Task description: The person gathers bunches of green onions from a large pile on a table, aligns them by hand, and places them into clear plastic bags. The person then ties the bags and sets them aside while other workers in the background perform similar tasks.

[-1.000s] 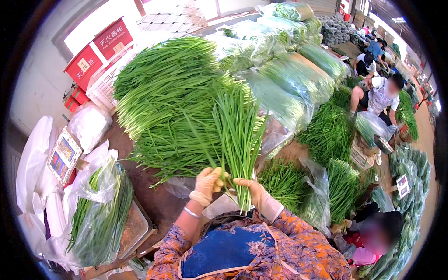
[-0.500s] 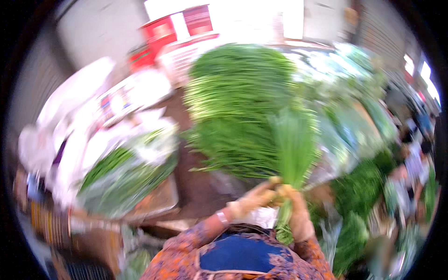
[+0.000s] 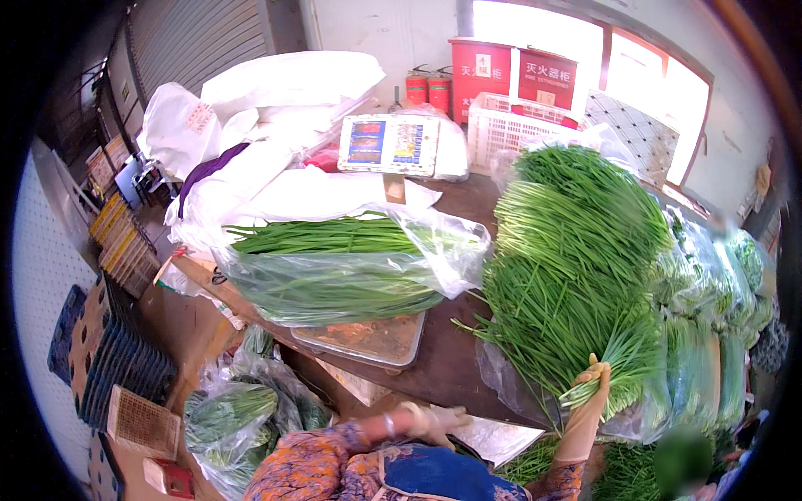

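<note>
My right hand [image 3: 591, 388], in a pale yellow glove, is closed around the stem end of a bunch of garlic chives [image 3: 631, 355]. That bunch lies at the near right edge of a big heap of loose garlic chives [image 3: 568, 250] on the brown table. My left hand [image 3: 439, 422], gloved too and slightly blurred, is held low over the table's front edge. Its fingers stretch to the right with nothing in them. Left of the heap, a clear plastic bag [image 3: 334, 280] full of garlic chives rests on a metal weighing plate [image 3: 368, 341].
Behind the bag stands a scale display [image 3: 389, 145] beside white sacks [image 3: 292, 79]. A white plastic crate [image 3: 501, 129] is behind the heap, near red cabinets [image 3: 483, 79]. Bagged greens [image 3: 702, 359] line the right side. Another vegetable bag [image 3: 234, 409] sits below the table's left front.
My view has swung left. My hands were together on an upright bunch of chives; now the left is free of it and moved left, while the bunch in my right lies against the heap.
</note>
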### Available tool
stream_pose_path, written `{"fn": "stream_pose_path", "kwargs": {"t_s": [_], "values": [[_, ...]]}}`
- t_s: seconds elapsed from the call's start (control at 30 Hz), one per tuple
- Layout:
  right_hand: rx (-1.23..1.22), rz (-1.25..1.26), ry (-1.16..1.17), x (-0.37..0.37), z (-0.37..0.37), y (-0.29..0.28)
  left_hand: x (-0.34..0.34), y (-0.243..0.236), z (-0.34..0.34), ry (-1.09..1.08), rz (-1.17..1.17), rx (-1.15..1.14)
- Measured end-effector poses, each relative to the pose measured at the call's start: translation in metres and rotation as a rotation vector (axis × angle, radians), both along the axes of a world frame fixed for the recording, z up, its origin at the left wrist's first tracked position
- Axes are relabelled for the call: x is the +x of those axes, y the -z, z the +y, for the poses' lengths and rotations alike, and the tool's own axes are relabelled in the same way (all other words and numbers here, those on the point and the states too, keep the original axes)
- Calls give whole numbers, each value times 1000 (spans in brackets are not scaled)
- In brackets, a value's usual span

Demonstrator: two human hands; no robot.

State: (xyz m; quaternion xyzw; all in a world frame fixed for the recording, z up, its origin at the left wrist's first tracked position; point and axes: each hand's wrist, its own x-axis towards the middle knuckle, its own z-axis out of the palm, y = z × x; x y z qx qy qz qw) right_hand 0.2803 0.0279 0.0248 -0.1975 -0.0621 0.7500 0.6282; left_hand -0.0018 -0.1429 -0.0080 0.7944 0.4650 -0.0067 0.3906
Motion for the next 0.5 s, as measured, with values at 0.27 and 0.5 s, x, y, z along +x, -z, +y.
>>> {"fn": "stream_pose_path", "kwargs": {"t_s": [0.27, 0.5], "values": [[664, 174, -297, -154, -24, -205, -190, -265, -24, -763, 527, 980], [1223, -423, -684, -341, -61, -247, -263, -319, -50, -831, 1650, 50]]}}
